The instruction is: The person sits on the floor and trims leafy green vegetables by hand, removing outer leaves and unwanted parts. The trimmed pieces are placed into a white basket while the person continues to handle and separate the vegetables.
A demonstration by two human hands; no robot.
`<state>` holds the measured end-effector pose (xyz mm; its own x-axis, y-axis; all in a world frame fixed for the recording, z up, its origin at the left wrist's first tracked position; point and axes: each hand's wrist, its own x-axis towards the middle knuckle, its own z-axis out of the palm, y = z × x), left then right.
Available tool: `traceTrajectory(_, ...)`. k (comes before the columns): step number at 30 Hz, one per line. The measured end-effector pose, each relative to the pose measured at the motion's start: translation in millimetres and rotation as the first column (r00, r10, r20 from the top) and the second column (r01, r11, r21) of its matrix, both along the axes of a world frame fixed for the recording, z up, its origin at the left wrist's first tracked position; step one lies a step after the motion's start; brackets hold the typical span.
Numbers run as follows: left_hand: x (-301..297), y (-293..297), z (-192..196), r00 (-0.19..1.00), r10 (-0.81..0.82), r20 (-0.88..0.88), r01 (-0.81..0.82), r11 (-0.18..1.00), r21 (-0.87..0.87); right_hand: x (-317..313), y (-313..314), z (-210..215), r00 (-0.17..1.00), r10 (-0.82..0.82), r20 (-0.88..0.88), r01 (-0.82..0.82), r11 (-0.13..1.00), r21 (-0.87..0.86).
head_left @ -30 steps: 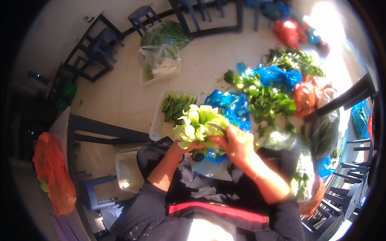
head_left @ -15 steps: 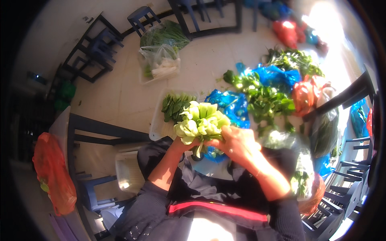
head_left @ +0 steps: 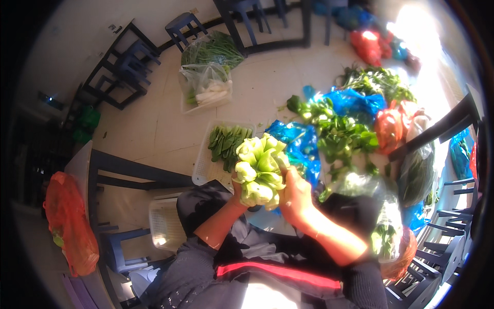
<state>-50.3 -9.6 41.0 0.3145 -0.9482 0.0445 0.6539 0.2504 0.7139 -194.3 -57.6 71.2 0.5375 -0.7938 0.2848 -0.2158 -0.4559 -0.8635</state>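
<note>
Apparently for aligning, the leafy bunch (head_left: 261, 167) was clamped by left hand (head_left: 237, 193) and right hand (head_left: 297, 198) fingers, steadiness being needed next.

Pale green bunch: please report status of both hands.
Left hand, right hand: both holding pale green bunch. Blue bag beyond, partly hidden behind bunch. No obstruction seen.

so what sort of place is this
Perhaps the dining room of a small eatery: stools stand near dark table frames, while loose greens and a white basket of leafy vegetables lie on the tiled floor.
</note>
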Motion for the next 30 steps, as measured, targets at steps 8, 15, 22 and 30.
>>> traceTrajectory(8, 4.3, 1.9, -17.1, 0.951, -0.085, -0.296, 0.070, 0.996, -0.061, 11.1, -3.8, -35.1, 0.993, 0.110, 0.030, -0.107, 0.990, -0.091)
traceTrajectory(15, 39.5, 4.9, -35.7, 0.938, 0.244, 0.247, -0.279, 0.953, 0.120, -4.2, -19.7, 20.8, 0.996, 0.037, -0.084, -0.024, 0.987, 0.161)
traceTrajectory(22, 41.1, 14.7, -4.3, 0.060, 0.195, 0.979, -0.143, 0.972, -0.185, -17.1, -44.9, 27.6, 0.976, 0.114, -0.187, -0.188, 0.877, -0.443)
traceTrajectory(30, 31.2, 16.3, 9.3, 0.044, 0.218, 0.975, -0.095, 0.972, -0.213, -16.5, -35.9, 21.9, 0.981, 0.101, -0.163, -0.158, 0.905, -0.394)
